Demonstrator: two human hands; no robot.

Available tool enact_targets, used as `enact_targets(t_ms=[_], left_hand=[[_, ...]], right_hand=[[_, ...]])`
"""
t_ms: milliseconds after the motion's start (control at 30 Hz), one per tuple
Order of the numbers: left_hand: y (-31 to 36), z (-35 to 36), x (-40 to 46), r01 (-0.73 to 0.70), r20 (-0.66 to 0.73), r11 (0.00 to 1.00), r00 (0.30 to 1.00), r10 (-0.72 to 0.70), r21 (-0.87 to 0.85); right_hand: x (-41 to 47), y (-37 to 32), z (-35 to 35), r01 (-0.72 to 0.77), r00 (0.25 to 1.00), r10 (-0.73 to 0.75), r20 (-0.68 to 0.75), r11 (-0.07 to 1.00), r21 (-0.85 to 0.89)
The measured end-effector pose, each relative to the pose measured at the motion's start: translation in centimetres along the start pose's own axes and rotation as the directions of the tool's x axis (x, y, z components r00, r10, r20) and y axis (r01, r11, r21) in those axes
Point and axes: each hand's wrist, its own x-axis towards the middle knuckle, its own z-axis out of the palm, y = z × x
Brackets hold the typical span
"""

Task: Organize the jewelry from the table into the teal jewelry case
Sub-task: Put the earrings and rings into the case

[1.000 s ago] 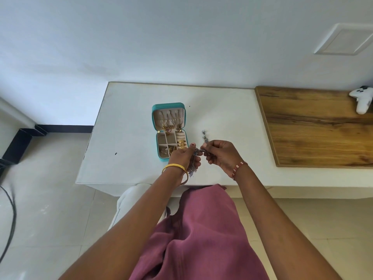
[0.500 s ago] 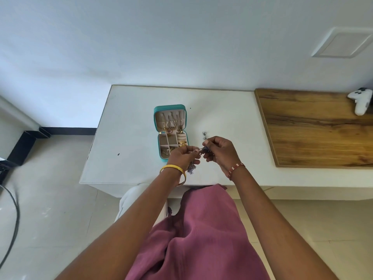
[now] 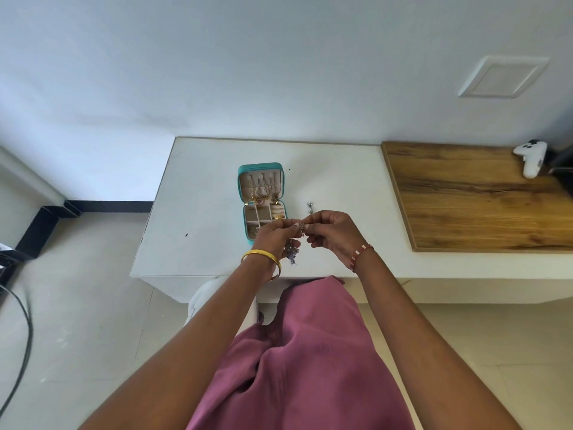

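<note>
The teal jewelry case (image 3: 261, 167) stands open on the white table (image 3: 201, 193), with gold pieces hanging in its lid and lying in its compartments. My left hand (image 3: 273, 235) and my right hand (image 3: 331, 232) meet just right of the case's near corner. Both pinch a dangling purple-grey earring (image 3: 292, 252), whose tassel hangs below my left fingers. A second small silver-grey earring (image 3: 310, 206) lies on the table just beyond my right hand.
A wooden board (image 3: 477, 193) covers the table's right part, with a white game controller (image 3: 530, 157) at its far right corner. A white stool (image 3: 210, 293) stands under the table edge. Black cables (image 3: 21, 342) lie on the floor at left.
Both hands have shifted slightly away from me while still working the earring between the fingertips. The camera tilted a little; the case and the second earring stay put.
</note>
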Motion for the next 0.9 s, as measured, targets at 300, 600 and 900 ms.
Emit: enact_targets(t_ms=[300, 600, 900], left_hand=[[1.1, -0.9, -2.1, -0.242, -0.023, 0.869, 0.960, 0.279, 0.432], [1.8, -1.5, -4.5, -0.173, -0.003, 0.918, 0.983, 0.186, 0.356], [2.4, -2.2, -7.7, -0.300, 0.080, 0.898, 0.954, 0.290, 0.321]], right_hand=[[-2.3, -2.1, 1.1, 0.078, 0.995, -0.092, -0.027, 0.937, -0.342], [-5.2, -3.3, 2.7, 0.227, 0.961, -0.278, -0.008, 0.803, -0.551], [-7.9, -4.9, 3.0, 0.260, 0.958, -0.287, -0.012, 0.883, -0.390]])
